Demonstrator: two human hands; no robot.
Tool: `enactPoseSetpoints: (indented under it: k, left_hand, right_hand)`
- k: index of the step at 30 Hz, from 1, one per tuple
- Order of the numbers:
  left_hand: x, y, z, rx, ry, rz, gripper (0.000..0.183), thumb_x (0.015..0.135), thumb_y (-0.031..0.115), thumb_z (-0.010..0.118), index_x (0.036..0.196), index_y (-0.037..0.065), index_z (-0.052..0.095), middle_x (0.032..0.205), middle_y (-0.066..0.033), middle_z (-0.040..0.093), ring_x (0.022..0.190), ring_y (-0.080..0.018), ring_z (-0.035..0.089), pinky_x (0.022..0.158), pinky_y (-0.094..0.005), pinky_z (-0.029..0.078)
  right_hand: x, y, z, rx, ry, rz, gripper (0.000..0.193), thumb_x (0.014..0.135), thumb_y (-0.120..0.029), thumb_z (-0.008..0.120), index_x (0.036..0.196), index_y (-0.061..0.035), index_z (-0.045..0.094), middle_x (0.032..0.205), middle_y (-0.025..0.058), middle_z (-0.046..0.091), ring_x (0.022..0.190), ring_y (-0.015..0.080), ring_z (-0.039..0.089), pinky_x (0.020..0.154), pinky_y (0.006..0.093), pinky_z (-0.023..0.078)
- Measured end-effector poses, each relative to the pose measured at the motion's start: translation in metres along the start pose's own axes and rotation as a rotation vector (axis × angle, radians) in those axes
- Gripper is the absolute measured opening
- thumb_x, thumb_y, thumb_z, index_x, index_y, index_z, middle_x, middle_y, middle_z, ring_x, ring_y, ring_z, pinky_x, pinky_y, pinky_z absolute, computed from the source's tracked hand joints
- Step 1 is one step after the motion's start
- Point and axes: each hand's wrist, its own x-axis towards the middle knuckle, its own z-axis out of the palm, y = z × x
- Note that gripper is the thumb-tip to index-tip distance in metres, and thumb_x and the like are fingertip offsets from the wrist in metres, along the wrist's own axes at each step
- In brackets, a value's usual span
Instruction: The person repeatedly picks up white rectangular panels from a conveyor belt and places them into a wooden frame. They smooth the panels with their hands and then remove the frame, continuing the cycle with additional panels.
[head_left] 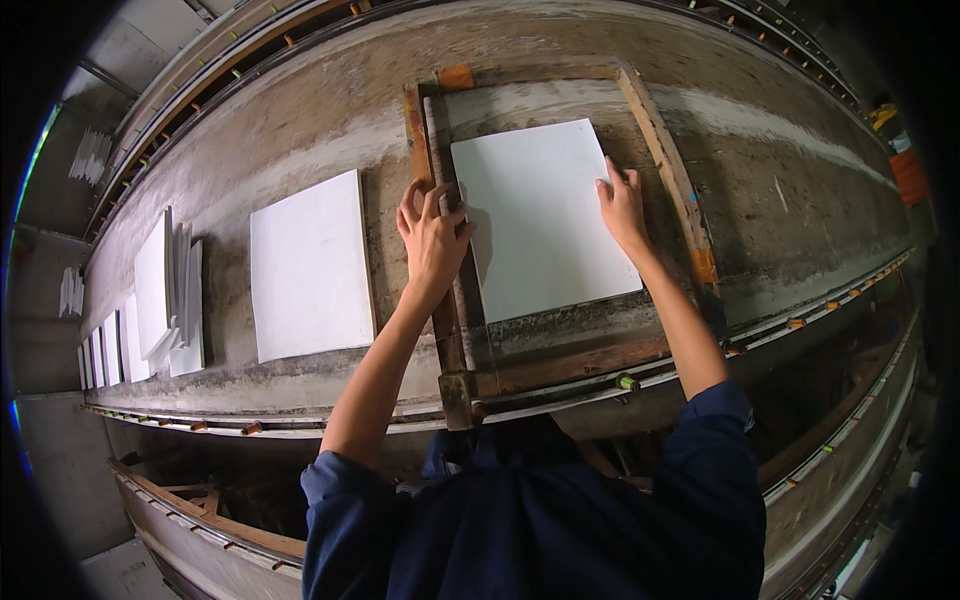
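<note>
Inside the wooden frame (660,130) on the long grimy counter (800,170), the white tile (540,215) lies flat, left hand (432,232) spread on the frame's left rail, right hand (622,205) open-fingered on its right edge, so seating it well likely means pressing evenly and squaring it to the rails.

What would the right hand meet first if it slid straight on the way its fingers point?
The right hand rests on the white tile, fingers pointing away from the person. Going on, it would probably leave the tile's far right corner and meet the wooden frame.
</note>
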Motion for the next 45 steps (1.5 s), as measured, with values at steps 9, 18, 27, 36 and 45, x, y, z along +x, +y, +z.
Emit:
enactPoseSetpoints:
  k: [9, 18, 27, 36, 45]
  left_hand:
    - [-0.001, 0.001, 0.002, 0.059, -0.020, -0.004, 0.022, 0.075, 0.022, 0.072, 0.095, 0.012, 0.073, 0.135, -0.0044, 0.043, 0.134, -0.0339, 0.021, 0.108, -0.0562, 0.021]
    - [-0.008, 0.044, 0.013, 0.801, -0.309, 0.160, 0.038, 0.084, 0.023, 0.056, 0.118, 0.004, 0.059, 0.139, -0.0151, 0.039, 0.137, -0.0392, 0.017, 0.107, -0.0652, 0.015]
    - [-0.008, 0.034, 0.046, 0.710, -0.301, 0.080, 0.047, 0.085, 0.013, 0.052, 0.125, -0.010, 0.047, 0.136, -0.0288, 0.037, 0.121, -0.0408, 0.040, 0.106, -0.0467, 0.032]
    - [0.028, 0.036, 0.062, -0.032, -0.124, -0.118, 0.094, 0.083, 0.054, 0.051, 0.135, -0.019, 0.021, 0.145, -0.0362, 0.007, 0.139, -0.0451, 0.001, 0.113, -0.0467, 0.016]
    - [0.095, 0.032, 0.086, 0.123, -0.125, 0.034, 0.098, 0.078, 0.069, 0.048, 0.147, 0.007, 0.016, 0.147, -0.0332, 0.009, 0.138, -0.0476, 0.003, 0.100, -0.0738, 0.000]
  right_hand:
    - [-0.003, 0.000, 0.002, -0.093, 0.016, -0.031, 0.045, 0.089, -0.016, 0.056, 0.130, 0.0002, 0.048, 0.108, 0.0248, 0.045, 0.103, 0.0370, 0.045, 0.090, 0.0433, 0.041]
    - [-0.014, -0.039, -0.005, -0.490, 0.027, -0.122, 0.045, 0.090, -0.012, 0.053, 0.129, 0.0079, 0.044, 0.118, 0.0214, 0.045, 0.109, 0.0346, 0.044, 0.094, 0.0442, 0.039]
    - [-0.008, -0.023, 0.002, -0.467, -0.069, -0.373, 0.047, 0.091, -0.015, 0.048, 0.129, 0.0119, 0.040, 0.139, 0.0244, 0.038, 0.133, 0.0338, 0.032, 0.108, 0.0421, 0.031]
    - [-0.007, -0.026, -0.003, -0.396, -0.136, -0.326, 0.047, 0.091, -0.013, 0.046, 0.131, 0.0103, 0.040, 0.138, 0.0240, 0.041, 0.132, 0.0339, 0.034, 0.110, 0.0395, 0.030]
    - [0.027, -0.027, 0.000, -0.347, -0.197, -0.370, 0.056, 0.093, -0.022, 0.045, 0.140, 0.0039, 0.029, 0.146, 0.0195, 0.031, 0.137, 0.0300, 0.027, 0.111, 0.0439, 0.025]
